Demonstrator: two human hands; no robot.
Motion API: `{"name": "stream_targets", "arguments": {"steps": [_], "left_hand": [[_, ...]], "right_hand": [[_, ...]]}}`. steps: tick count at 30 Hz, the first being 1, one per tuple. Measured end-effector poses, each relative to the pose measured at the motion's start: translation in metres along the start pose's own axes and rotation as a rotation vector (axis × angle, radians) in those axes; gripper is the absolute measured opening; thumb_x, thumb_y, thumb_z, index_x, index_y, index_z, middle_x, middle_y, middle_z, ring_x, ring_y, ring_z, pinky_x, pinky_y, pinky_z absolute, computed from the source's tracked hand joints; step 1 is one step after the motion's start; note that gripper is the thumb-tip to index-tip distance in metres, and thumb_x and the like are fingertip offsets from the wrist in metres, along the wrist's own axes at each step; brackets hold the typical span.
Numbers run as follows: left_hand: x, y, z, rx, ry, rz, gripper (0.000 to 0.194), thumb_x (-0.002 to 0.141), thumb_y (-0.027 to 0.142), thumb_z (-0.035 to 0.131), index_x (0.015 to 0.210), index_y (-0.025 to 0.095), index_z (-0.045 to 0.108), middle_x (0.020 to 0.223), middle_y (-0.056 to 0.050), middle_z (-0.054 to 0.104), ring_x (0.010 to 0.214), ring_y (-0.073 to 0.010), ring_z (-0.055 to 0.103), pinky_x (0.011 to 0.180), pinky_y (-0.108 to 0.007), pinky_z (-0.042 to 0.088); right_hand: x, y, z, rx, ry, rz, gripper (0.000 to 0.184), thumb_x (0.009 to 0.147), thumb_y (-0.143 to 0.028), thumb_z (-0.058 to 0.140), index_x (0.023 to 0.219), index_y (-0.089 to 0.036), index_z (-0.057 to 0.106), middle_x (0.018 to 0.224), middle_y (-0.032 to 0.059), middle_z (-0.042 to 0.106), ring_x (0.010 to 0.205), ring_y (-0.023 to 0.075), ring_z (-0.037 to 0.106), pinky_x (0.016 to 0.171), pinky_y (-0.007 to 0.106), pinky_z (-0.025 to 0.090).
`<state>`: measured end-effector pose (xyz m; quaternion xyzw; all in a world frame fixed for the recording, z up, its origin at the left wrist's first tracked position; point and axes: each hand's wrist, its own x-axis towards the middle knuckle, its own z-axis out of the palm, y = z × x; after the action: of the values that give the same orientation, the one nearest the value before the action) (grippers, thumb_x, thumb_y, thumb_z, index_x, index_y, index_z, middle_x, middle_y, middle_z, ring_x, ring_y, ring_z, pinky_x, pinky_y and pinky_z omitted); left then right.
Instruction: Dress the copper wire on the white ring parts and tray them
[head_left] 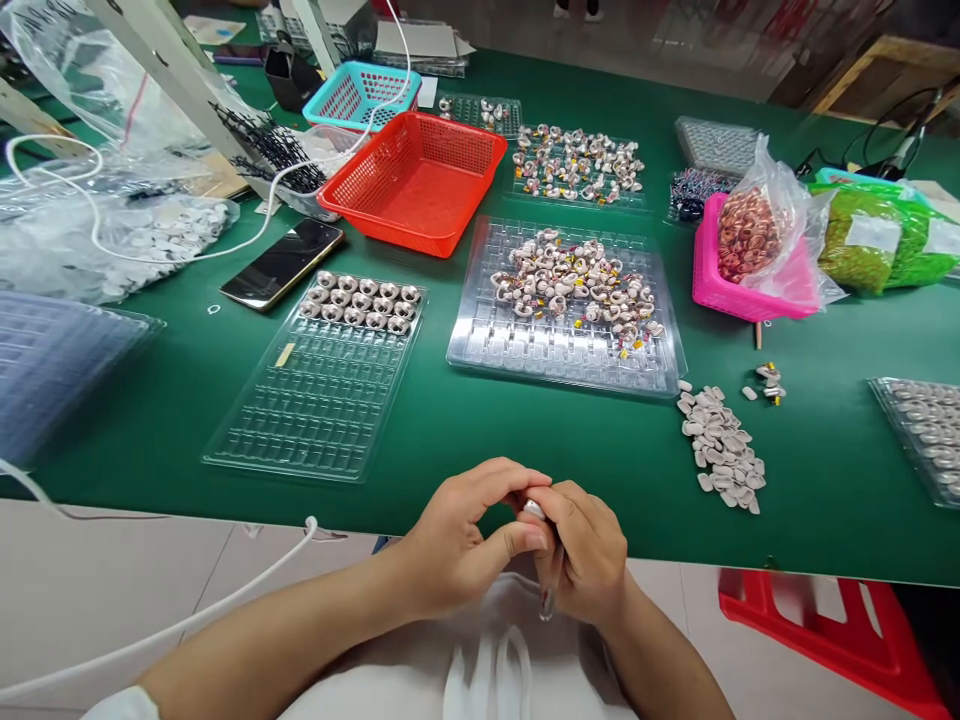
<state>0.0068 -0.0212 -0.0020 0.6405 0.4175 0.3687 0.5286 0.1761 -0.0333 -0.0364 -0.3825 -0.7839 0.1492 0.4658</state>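
Close to my body, just in front of the table edge, my left hand (472,545) and my right hand (589,555) meet around a small shiny pale part (534,508). Fingers of both hands pinch it, so most of it is hidden. A thin, clear rod-like tool (547,604) pokes down out of my right hand; its other end cannot be seen. To the right of my hands lies a loose pile of flat grey-beige oval pieces (724,450). Ahead, a clear tray (480,350) carries a heap of small beige parts (577,280) with yellow bits.
At left, a clear compartment tray (300,420) holds rows of shiny rounded parts (360,300) beside a phone (283,262). Farther back stand a red basket (420,190) and a blue basket (360,92). A pink basket (750,295) with a bag is at right. Below is a red stool (832,630).
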Motion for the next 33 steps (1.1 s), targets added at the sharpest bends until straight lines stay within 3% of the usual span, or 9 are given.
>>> {"name": "stream_targets", "arguments": {"steps": [11,18,20,23,25,28,30,33], "left_hand": [[0.002,-0.003,-0.007,-0.080,0.026,-0.075,0.026,0.083,0.021,0.071,0.108,0.015,0.074,0.095,-0.009,0.073,0.086,-0.0195,0.068,0.080,-0.030,0.058],[0.008,-0.002,-0.009,-0.407,0.023,-0.326,0.042,0.071,0.021,0.083,0.112,0.017,0.072,0.104,-0.007,0.070,0.090,-0.0186,0.068,0.084,-0.031,0.057],[0.011,-0.005,-0.014,-0.623,-0.033,-0.374,0.061,0.060,0.025,0.092,0.116,0.018,0.069,0.095,-0.004,0.071,0.082,-0.0161,0.068,0.080,-0.031,0.057],[0.014,-0.016,-0.023,-0.825,-0.180,-0.447,0.051,0.060,0.040,0.093,0.097,0.012,0.071,0.078,-0.003,0.072,0.068,-0.0145,0.068,0.071,-0.031,0.058],[0.014,-0.023,-0.027,-0.858,-0.207,-0.456,0.050,0.057,0.045,0.093,0.085,0.011,0.070,0.072,-0.004,0.072,0.061,-0.0147,0.068,0.063,-0.030,0.058],[0.013,-0.026,-0.037,-0.809,-0.157,-0.434,0.048,0.055,0.046,0.093,0.078,0.012,0.068,0.069,-0.003,0.072,0.058,-0.0141,0.067,0.059,-0.028,0.057],[0.013,-0.021,-0.051,-0.658,-0.073,-0.391,0.044,0.059,0.046,0.090,0.076,0.013,0.067,0.071,-0.003,0.073,0.061,-0.0150,0.067,0.060,-0.029,0.056],[0.016,-0.013,-0.089,-0.066,0.233,-0.213,0.032,0.078,0.045,0.077,0.079,0.014,0.070,0.077,-0.005,0.075,0.070,-0.0165,0.069,0.067,-0.027,0.055]], "right_hand": [[0.005,-0.001,0.010,0.023,0.028,0.014,0.021,0.097,-0.013,0.051,0.115,-0.013,0.061,0.081,0.0094,0.073,0.066,0.0175,0.066,0.055,0.028,0.050],[0.003,0.000,0.004,0.089,-0.016,0.072,0.034,0.097,-0.013,0.051,0.129,-0.018,0.060,0.082,0.0056,0.071,0.068,0.0167,0.068,0.059,0.026,0.055],[0.003,0.000,0.004,0.063,0.002,0.104,0.034,0.097,-0.014,0.053,0.129,-0.021,0.062,0.081,0.0041,0.071,0.063,0.0147,0.066,0.056,0.023,0.054],[0.005,0.001,0.008,0.081,0.070,0.119,0.035,0.095,-0.014,0.058,0.128,-0.024,0.065,0.078,0.0028,0.069,0.060,0.0138,0.064,0.055,0.022,0.053],[0.008,0.001,0.013,0.136,0.057,0.105,0.035,0.097,-0.016,0.058,0.130,-0.024,0.064,0.077,0.0032,0.068,0.059,0.0137,0.063,0.054,0.022,0.053],[0.015,0.000,0.020,0.176,0.000,0.070,0.034,0.103,-0.027,0.051,0.135,-0.026,0.062,0.077,0.0042,0.067,0.060,0.0141,0.063,0.053,0.022,0.053],[0.019,0.000,0.020,0.163,-0.037,0.071,0.038,0.104,-0.032,0.047,0.140,-0.026,0.059,0.074,0.0034,0.064,0.057,0.0138,0.061,0.051,0.022,0.052],[0.020,0.001,0.014,0.126,-0.052,0.115,0.043,0.103,-0.028,0.048,0.146,-0.025,0.053,0.069,0.0019,0.060,0.049,0.0133,0.055,0.044,0.023,0.046]]}}
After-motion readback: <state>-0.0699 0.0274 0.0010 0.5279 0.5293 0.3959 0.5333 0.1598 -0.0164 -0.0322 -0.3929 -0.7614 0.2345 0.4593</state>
